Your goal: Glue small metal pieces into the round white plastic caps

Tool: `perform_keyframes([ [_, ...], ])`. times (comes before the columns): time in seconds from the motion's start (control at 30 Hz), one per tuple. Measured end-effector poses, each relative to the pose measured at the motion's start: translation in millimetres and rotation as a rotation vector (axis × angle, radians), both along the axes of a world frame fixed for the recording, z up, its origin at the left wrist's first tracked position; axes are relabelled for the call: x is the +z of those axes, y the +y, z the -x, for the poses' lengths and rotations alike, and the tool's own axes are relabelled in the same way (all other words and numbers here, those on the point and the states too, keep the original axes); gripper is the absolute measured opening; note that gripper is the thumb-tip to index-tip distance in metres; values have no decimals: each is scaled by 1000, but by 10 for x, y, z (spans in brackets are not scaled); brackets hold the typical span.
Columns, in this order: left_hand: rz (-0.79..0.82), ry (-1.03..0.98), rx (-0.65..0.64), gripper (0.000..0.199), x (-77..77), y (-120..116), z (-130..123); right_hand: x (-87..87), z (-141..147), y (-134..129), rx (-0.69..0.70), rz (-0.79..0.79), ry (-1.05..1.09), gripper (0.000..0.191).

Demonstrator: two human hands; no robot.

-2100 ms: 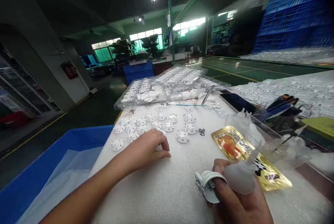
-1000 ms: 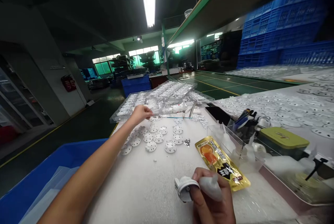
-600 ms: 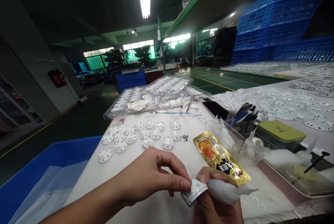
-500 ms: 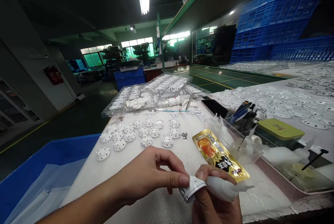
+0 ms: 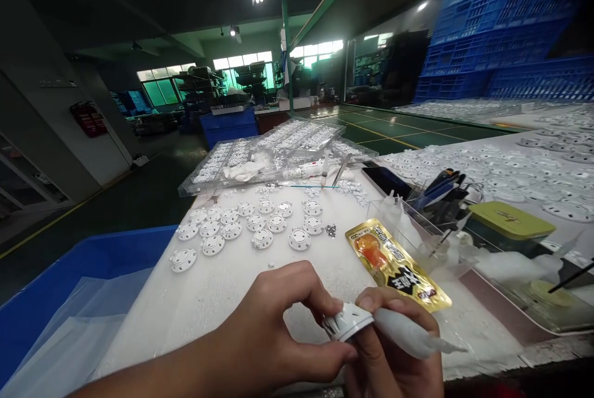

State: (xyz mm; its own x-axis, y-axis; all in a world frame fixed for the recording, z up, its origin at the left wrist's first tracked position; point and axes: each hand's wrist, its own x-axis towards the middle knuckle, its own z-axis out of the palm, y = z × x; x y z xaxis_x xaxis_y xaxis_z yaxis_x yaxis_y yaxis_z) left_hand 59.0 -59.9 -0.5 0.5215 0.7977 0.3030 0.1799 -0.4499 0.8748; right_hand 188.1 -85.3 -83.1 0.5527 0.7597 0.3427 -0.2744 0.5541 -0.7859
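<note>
Your left hand (image 5: 273,339) and right hand (image 5: 394,354) meet at the bottom centre of the frame, both pinching a white round part (image 5: 348,322); the right also grips a soft white bottle (image 5: 408,336). Above them lie a gold packet (image 5: 396,265), then loose white discs (image 5: 250,224).

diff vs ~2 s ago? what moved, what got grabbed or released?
The left hand left the loose white discs, reached out to the clear trays, then came back and now pinches the white disc that the right hand holds. The right hand kept the disc and the soft white bottle throughout. The gold packet and blue bin did not move.
</note>
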Motion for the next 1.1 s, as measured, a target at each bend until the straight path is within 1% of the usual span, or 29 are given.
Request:
perform_keyframes([
  [0.1, -152, 28, 21, 29, -5, -19, -3, 2, 2, -15, -42, -28, 20, 28],
  [0.17, -189, 32, 33, 30, -11, -23, -4, -4, 6, -13, -38, -8, 36, 29],
  [0.23, -181, 34, 25, 29, -28, -16, 0, 3, 8, -13, -26, 22, 22, 29],
  [0.3, -130, 30, 0, 26, -55, 5, 8, 33, 20, -16, -35, -13, -8, 29],
  [0.37, -33, 6, -21, 24, -89, 39, 14, 78, 50, -21, -61, -75, -3, 30],
  [0.47, 104, -49, -37, 23, -135, 90, 17, 126, 99, -32, -68, -62, 58, 33],
  [0.53, 127, -72, -49, 23, -154, 111, 17, 118, 104, -39, -61, -27, 76, 33],
  [0.67, 127, -89, -48, 24, -162, 122, 15, 32, 44, -42, -25, -34, 9, 34],
  [0.77, 199, -111, -32, 26, -162, 129, 13, 9, 2, -37, -19, 24, -42, 32],
  [0.87, 314, -129, -18, 27, -171, 143, 16, 48, -14, -32, 58, 108, -13, 32],
  [0.97, 417, -144, 8, 29, -186, 163, 28, 91, -18, -20, 166, 139, 70, 36],
  [1.03, 507, -194, 13, 30, -193, 182, 36, 101, -17, -5, 207, 152, 125, 39],
  [1.1, 605, -289, -3, 32, -197, 208, 37, 99, -14, 18, 209, 173, 183, 41],
])
